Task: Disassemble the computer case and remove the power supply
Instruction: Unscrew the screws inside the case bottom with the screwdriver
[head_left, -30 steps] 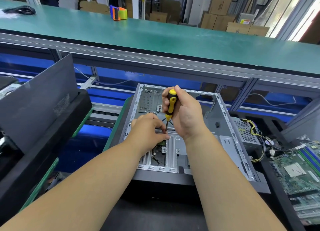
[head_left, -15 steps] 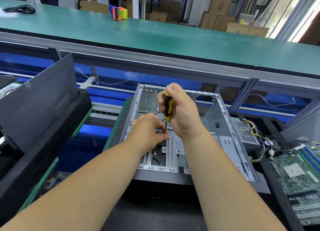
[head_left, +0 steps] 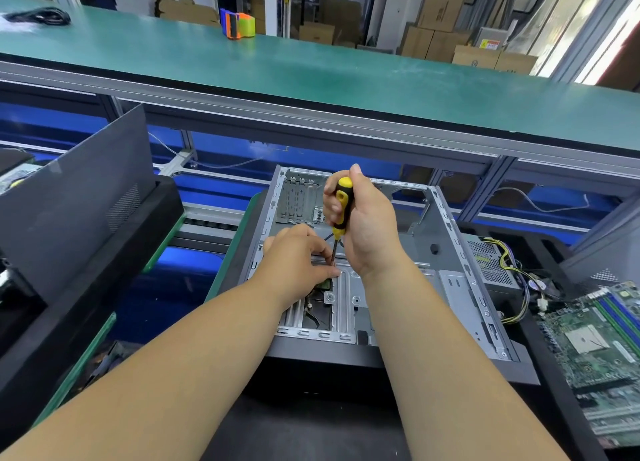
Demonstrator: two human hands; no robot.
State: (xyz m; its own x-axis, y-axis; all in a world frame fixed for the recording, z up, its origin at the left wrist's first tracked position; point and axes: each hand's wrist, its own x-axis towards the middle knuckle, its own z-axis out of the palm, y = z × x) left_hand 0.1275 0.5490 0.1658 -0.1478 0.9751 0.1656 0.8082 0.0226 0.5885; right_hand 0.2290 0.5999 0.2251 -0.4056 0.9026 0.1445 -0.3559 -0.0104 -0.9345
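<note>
Through the head camera I see the case [head_left: 446,287] lying open in the middle of the scene, side panel off, its bare metal tray facing up. My right hand [head_left: 367,225] wraps around the yellow-and-black screwdriver [head_left: 341,206], held nearly upright with the shaft running down into the case. My left hand [head_left: 298,256] sits beside the shaft, fingers curled and pinching near the tip over a small green board [head_left: 323,285]; exactly what it pinches I cannot tell. The power supply [head_left: 490,263] lies just right of the case, outside it, yellow wires trailing. A motherboard [head_left: 595,336] rests at the near right. A dark panel [head_left: 76,197] leans at left. The green tabletop [head_left: 311,65] spans the far side.
</note>
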